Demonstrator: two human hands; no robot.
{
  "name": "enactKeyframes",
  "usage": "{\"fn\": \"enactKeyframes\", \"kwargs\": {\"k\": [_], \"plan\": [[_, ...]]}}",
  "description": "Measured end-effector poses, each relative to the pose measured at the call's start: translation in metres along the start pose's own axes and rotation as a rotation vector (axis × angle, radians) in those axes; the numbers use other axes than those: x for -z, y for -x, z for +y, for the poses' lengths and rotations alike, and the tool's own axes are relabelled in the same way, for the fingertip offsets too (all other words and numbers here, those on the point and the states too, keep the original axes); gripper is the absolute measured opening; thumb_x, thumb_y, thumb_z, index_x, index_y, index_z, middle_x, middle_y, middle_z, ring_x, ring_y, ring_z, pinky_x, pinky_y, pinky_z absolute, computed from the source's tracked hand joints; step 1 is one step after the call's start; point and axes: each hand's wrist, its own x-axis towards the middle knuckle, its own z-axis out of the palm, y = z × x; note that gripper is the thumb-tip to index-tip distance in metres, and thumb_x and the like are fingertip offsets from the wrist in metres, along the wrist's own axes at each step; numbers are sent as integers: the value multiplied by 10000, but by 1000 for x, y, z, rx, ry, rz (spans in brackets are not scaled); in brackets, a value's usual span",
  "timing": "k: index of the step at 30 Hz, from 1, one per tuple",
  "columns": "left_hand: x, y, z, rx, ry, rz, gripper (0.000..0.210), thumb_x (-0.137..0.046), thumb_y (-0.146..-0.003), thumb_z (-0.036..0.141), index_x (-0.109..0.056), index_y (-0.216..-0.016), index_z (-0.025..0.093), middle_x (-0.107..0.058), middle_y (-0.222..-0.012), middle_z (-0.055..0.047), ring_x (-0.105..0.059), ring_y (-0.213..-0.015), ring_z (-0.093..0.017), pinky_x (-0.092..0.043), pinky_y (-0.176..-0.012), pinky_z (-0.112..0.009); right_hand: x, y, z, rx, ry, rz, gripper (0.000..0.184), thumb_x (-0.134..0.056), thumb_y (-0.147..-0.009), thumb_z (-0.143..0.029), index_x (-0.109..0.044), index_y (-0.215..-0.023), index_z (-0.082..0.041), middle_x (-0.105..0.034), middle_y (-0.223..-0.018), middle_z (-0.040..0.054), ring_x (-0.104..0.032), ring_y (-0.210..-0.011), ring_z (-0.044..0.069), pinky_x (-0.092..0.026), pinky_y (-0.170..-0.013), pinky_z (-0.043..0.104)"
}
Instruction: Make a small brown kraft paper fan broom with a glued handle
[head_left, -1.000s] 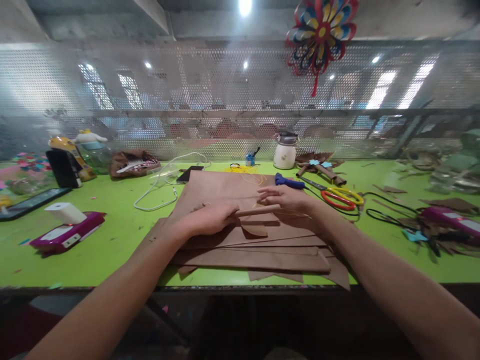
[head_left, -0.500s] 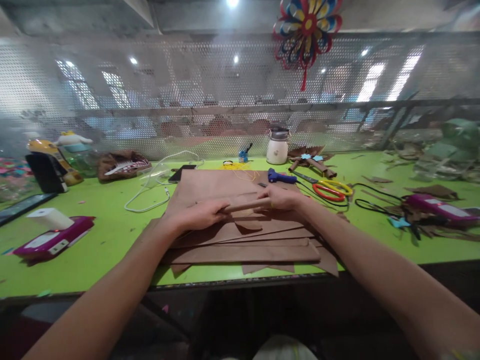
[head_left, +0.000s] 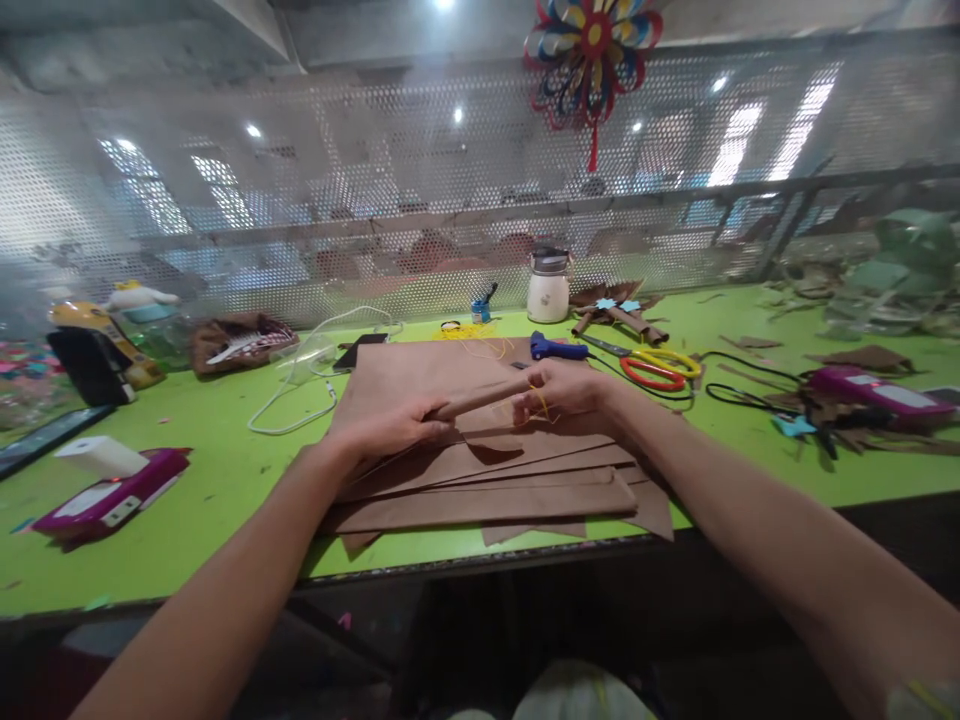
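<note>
A rolled brown paper tube (head_left: 484, 397) spans the gap between my two hands, above a stack of brown paper sheets (head_left: 480, 505). My left hand (head_left: 401, 428) is closed on the tube's left end. At the right end, my right hand (head_left: 562, 388) pinches the tube, and a thin yellow string (head_left: 550, 408) hangs about its fingers. The tube slants up slightly toward the right. Just beyond the right hand lies a blue glue gun (head_left: 559, 348), close to scissors with red and yellow handles (head_left: 652, 372).
Behind the sheets are loose yellow string (head_left: 469, 332), a small blue bottle (head_left: 481, 308) and a white jug (head_left: 549, 290). Purple power strips (head_left: 112, 495) lie at both sides. A white cable (head_left: 289, 428) curves at left. Paper tubes with blue stars (head_left: 622, 318) sit behind the scissors.
The tube's right end has risen with my right hand, whose lower fingers have come away holding yellow string. My left hand keeps its grip. The view has shifted slightly.
</note>
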Motion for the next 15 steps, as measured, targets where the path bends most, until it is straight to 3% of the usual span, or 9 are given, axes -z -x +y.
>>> {"fn": "enactKeyframes", "kwargs": {"k": [3,5,10,15], "plan": [[1,0,3,14,63,-5,310,-424,-853,360,-535,-1073,172,-591,-1049,-50,-518,-939,-184,-394,-848,-290,0,2,2,28,-123,24,256,-680,-681,-358,-614,-782,-132,-609,-618,-7,-525,-510,89,-423,-533,232],[2,0,4,40,86,4,311,-427,-851,366,-525,-1063,161,-587,-994,-51,-521,-889,-176,-405,-808,-283,-1,1,3,24,-82,58,236,-692,-666,-345,-622,-761,-140,-586,-596,-26,-502,-496,77,-413,-528,221],[0,-1,2,58,163,-10,311,-427,-852,387,-510,-1050,162,-576,-892,-30,-512,-789,-164,-411,-725,-281,2,4,-5,-16,361,53,308,-652,-707,-407,-713,-805,-122,-641,-674,20,-518,-572,99,-386,-540,216],[-6,-3,-3,25,40,1,303,-430,-849,413,-552,-1004,184,-593,-916,-35,-506,-820,-179,-386,-772,-292,20,26,-27,-60,682,-22,353,-602,-730,-446,-742,-730,-123,-579,-523,-2,-415,-471,77,-273,-458,214]]}}
